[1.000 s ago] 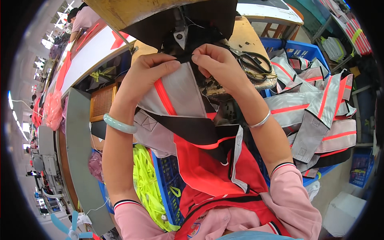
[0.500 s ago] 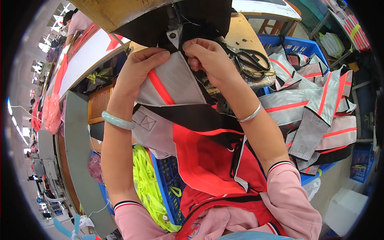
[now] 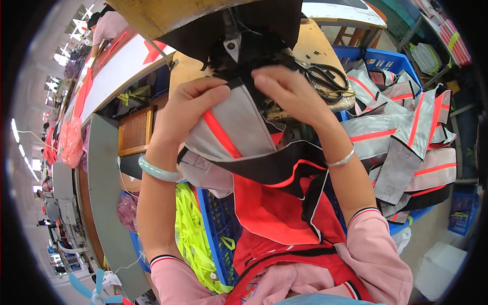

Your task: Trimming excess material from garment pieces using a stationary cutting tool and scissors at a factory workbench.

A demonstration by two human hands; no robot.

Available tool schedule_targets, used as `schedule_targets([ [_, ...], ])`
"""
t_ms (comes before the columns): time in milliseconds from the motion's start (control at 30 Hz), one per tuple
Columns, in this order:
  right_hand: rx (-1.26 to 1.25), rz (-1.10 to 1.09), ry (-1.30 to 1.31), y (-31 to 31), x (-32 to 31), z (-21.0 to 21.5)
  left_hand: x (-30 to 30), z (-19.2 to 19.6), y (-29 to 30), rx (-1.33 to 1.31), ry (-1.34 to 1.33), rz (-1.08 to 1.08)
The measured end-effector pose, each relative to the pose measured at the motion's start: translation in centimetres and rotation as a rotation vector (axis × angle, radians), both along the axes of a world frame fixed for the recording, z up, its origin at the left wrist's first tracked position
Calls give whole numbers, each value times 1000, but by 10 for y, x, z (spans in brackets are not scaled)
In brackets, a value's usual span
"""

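Observation:
My left hand (image 3: 195, 104) pinches the upper end of a grey reflective fabric piece (image 3: 244, 122) with an orange-red stripe and black edging. More of it, in black, red and grey cloth (image 3: 267, 206), hangs down over my lap. My right hand (image 3: 287, 91) is closed, thumb against the curled fingers, just right of the piece's black-edged corner; whatever lies between its fingertips is too dark to make out. Beyond both hands is a dark-covered machine head with a metal foot-like part (image 3: 232, 48), apart from the cloth. Black scraps surround it.
Black-handled scissors (image 3: 328, 81) lie on the worn wooden tabletop (image 3: 317, 43). A blue crate (image 3: 378, 55) at the right overflows with grey, orange-striped pieces (image 3: 373, 127). Neon yellow strips (image 3: 195, 239) fill another blue crate (image 3: 211, 229). A person (image 3: 109, 28) bends over a far table.
Both hands have drawn back toward me with the fabric, away from the metal part of the machine. My right hand has shifted right, away from the piece's top corner.

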State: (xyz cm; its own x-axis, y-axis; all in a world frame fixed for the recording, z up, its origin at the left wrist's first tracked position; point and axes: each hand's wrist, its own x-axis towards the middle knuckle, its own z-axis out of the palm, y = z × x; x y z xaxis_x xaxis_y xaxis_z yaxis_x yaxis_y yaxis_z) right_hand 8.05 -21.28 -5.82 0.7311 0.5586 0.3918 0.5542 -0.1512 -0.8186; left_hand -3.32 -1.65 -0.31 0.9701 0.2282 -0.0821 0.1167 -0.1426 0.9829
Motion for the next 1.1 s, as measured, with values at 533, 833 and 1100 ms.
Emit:
schedule_targets([
  [533, 186, 244, 638, -131, -78, 4, -103, -54, -51, -73, -13, -516],
  [833, -285, 600, -262, -93, -95, 54, -107, 18, -91, 264, -22, -469],
  [1100, -298, 505, -412, -92, -98, 47, -107, 6, -73, 226, 165, -545],
])
